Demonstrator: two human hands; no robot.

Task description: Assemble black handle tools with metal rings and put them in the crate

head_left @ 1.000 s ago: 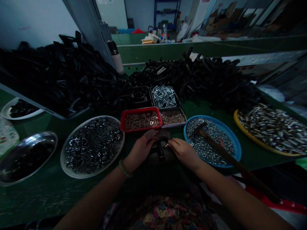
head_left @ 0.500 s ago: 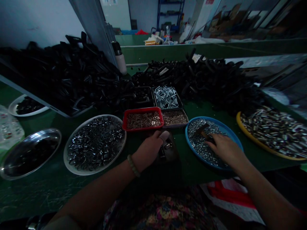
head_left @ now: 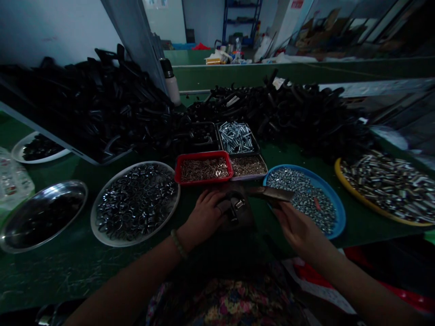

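My left hand [head_left: 204, 213], a beaded bracelet at its wrist, has its bent fingers on a black curved part [head_left: 233, 197]. That part lies on a dark block [head_left: 247, 216] in front of me, and a small bright ribbed metal piece [head_left: 239, 203] shows at its right side. The thumb is mostly out of sight. In my right hand [head_left: 299, 226] is a hammer [head_left: 277, 194], held level just right of the block, over the near-left rim of a blue tray [head_left: 340, 217] of small shiny metal pieces.
A red tray [head_left: 204, 182] of thin pins stands behind the block, beside containers of rivets [head_left: 248, 166] and silver bolts [head_left: 236, 137]. A white plate [head_left: 98, 231] of metal rings is left; a yellow tray [head_left: 363, 203] of metal tubes, right. Black parts [head_left: 299, 113] are heaped behind.
My right hand has brought the hammer left, from above the blue tray to beside the block. My left hand has drawn slightly left and down, its fingers shifted on the black part.
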